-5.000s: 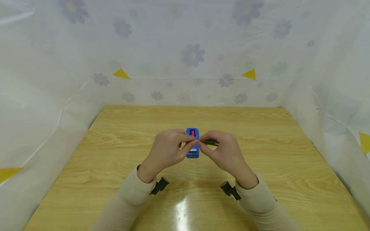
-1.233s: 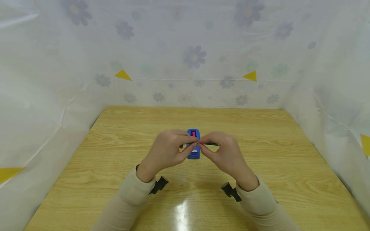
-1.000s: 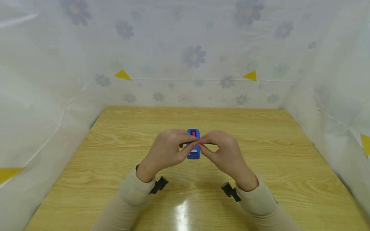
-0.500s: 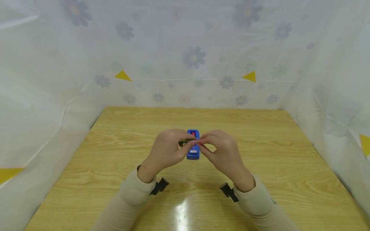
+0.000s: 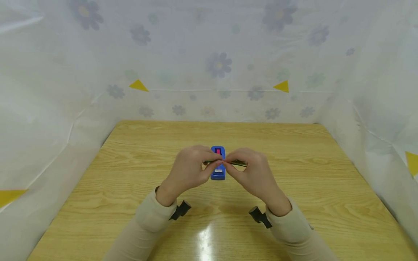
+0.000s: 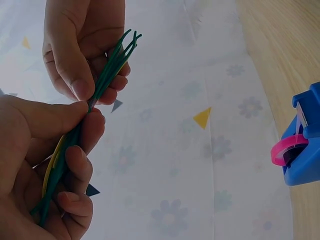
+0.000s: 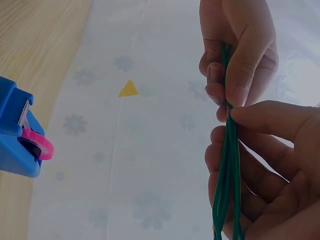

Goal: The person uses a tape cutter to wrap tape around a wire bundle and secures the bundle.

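Observation:
Both hands meet over the middle of the table around a bundle of thin green wire-like strands [image 7: 230, 165], with a yellow strand [image 6: 54, 162] among them. My left hand [image 5: 190, 166] pinches the bundle between thumb and forefinger. Fingertip to fingertip with it, my right hand [image 5: 254, 168] pinches the same bundle just to the right. In the left wrist view the loose strand ends fan out past the right hand. The fingertips hide the pinched spot. Just beneath the hands in the head view stands a blue tape dispenser [image 5: 218, 176] carrying a pink-cored roll [image 7: 42, 145].
The wood-grain table [image 5: 147, 137] is enclosed by pale flower-patterned sheeting [image 5: 183, 47] at the back and sides. Yellow triangles [image 5: 138, 86] mark the sheeting. A dark wrist-camera mount [image 5: 180, 210] juts inward from the left sleeve, and another mount [image 5: 259, 216] from the right.
The right fingers shift slightly at the pinch, and more strands show beside the right hand than half a second ago. Both hands keep their place; the tape dispenser stays put.

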Tool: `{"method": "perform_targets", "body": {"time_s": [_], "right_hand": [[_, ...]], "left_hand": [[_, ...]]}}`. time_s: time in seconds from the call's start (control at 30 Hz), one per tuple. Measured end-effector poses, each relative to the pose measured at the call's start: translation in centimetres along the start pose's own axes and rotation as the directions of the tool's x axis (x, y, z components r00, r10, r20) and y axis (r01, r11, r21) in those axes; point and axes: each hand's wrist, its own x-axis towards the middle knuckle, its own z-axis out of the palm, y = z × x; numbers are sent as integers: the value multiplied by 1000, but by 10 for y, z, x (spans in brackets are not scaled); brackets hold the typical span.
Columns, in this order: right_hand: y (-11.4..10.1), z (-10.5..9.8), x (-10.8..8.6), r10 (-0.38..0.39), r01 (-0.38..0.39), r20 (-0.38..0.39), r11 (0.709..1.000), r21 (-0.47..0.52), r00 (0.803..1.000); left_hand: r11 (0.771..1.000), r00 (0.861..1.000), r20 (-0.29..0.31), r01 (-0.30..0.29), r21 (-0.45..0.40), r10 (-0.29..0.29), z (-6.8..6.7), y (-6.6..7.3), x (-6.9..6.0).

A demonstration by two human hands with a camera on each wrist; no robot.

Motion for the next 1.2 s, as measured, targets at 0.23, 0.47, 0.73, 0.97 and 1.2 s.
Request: {"method": "perform_targets", "body": {"time_s": [0.23, 0.47, 0.73, 0.97, 1.2], "right_hand": [[1, -3, 1, 97, -100, 58, 994, 53, 994], [4, -5, 2, 122, -128, 93, 990, 56, 988], [4, -7, 1, 103, -107, 98, 993, 46, 990], [4, -8, 2, 73, -77, 80, 996, 50, 994], [4, -9, 2, 71, -76, 73, 995, 63, 995]], "left_hand": [[999, 999, 22, -34, 26, 33, 0, -1, -1], [1000, 999, 20, -25, 18, 25, 0, -1, 0], [1000, 1000, 17, 10, -15, -10, 1, -3, -1], [999, 1000, 13, -5, -34, 5, -2, -3, 0], [998, 1000, 15, -2, -66, 3, -6, -3, 1]]}}
